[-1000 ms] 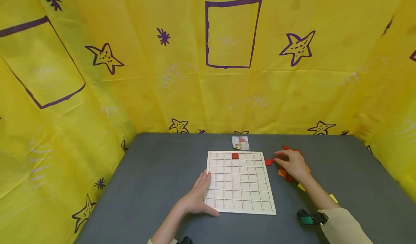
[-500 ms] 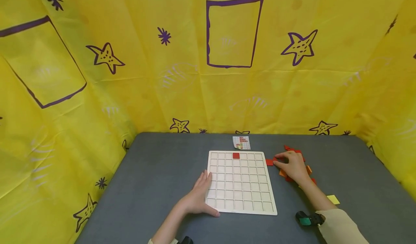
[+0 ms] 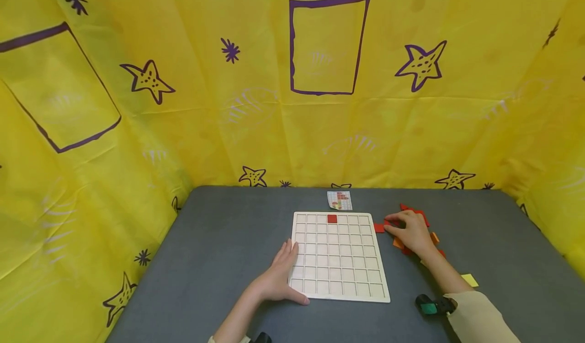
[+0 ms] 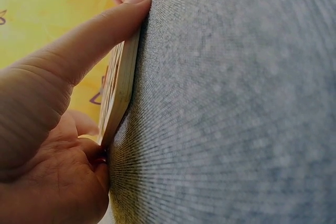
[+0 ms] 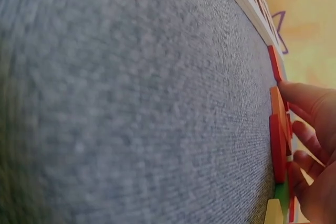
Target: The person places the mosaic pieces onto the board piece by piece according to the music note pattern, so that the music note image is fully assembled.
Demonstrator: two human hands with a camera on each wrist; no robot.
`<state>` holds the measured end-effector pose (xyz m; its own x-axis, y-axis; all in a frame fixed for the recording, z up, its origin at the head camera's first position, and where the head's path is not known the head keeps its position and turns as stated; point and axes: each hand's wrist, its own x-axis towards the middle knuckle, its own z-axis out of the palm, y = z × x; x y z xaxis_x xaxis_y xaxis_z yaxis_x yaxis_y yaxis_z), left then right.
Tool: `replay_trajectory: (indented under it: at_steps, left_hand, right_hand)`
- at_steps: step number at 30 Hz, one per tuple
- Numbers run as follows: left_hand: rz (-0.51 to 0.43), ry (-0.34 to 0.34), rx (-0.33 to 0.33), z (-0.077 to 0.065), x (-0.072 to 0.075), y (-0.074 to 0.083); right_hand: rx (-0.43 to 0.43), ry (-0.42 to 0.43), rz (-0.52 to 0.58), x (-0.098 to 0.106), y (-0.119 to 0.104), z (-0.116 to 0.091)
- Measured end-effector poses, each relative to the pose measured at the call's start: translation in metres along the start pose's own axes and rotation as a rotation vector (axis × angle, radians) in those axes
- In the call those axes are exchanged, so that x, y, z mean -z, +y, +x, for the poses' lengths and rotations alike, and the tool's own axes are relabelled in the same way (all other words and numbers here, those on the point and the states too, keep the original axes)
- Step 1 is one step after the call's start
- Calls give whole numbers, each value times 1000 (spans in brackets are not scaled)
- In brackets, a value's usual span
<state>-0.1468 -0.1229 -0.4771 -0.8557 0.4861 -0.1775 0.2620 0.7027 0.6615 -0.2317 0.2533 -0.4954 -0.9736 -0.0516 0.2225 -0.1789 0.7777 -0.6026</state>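
Note:
A white board (image 3: 322, 274) with a grid of square cells lies on the grey table, a red square tile (image 3: 332, 218) in its far row. My left hand (image 3: 276, 279) rests along its left edge, fingers stretched forward and the thumb at the near left corner. In the left wrist view that thumb (image 4: 105, 30) lies across the board's edge (image 4: 126, 69). My right hand (image 3: 413, 234) pinches a red tile (image 3: 389, 222) between thumb and index finger, right of the board. Another red tile (image 3: 379, 228) lies between it and the board's right edge.
Under and around my right hand are several loose red and orange tiles (image 3: 397, 243). The right wrist view also shows a green tile (image 5: 282, 198) and a yellow tile (image 5: 273, 213). A small printed pattern card (image 3: 339, 200) lies behind the board. A yellow patterned cloth (image 3: 256, 145) hangs behind the table.
My right thumb and index finger have shifted slightly at the red tile, more of which shows between them. The left hand and board stay in place.

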Motion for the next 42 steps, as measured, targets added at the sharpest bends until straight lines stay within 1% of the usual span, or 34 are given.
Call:
replay_trajectory:
  at_steps: [4,9,12,15,17,19,22,24,28,32,36,42]
  left_hand:
    - [2,-1,1,0,0,0]
    - [9,-3,2,-1,-1,0]
    - [6,-1,5,-1,-2,0]
    - [-5,3,8,-2,-2,0]
    - [-2,7,7,-2,-2,-1]
    - [2,7,5,-2,-2,0]
    - [12,5,1,-1,-2,1]
    - [12,2,0,-1,-1,2]
    - [9,1,3,-1,-1,2]
    - [10,3,6,-1,-1,1]
    - [9,5,10,-1,0,1]
    - [4,1,19,-1,-1,1]
  right_hand:
    - [9,6,-9,0,1,0]
    - [28,57,-6,0,2,-3]
    - [31,97,26,-3,-1,-4]
    - [2,109,81,-8,-9,-3]
    - [-26,98,114,-13,-16,0]
    - [-54,69,141,-18,-24,2]
    - [-64,26,162,-26,-36,7]
    - [-55,1,175,-32,-44,10]
    - [-9,-30,196,-43,-55,18]
    - [11,-68,189,-51,-64,25]
    - [22,-98,167,-57,-69,32]
    - [71,-106,153,-62,-73,35]
